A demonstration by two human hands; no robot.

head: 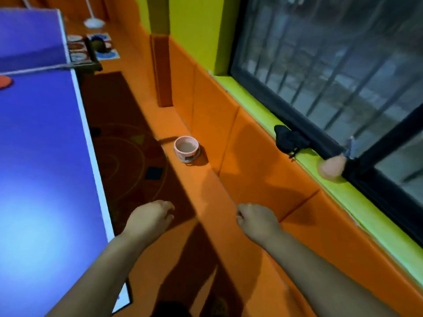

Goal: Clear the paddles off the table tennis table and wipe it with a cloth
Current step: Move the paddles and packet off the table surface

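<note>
The blue table tennis table [41, 156] fills the left side, its net running across the far part. A red paddle [5, 83] lies on it at the far left edge, partly cut off. My left hand [151, 217] hangs over the dark carpet just right of the table's white edge, fingers loosely curled, holding nothing. My right hand [256, 221] hovers over the orange padded ledge, fingers curled under, with nothing visible in it. No cloth shows on the table; a dark bundle [289, 139] lies on the green window sill.
A pink bowl [186, 148] stands on the orange padded ledge [206, 191] beside the wall. A pale round object [332, 167] rests on the green sill [320, 179] below the barred window. A narrow patterned carpet strip [128, 156] separates table and ledge. Cards and a white lamp base lie at the far end.
</note>
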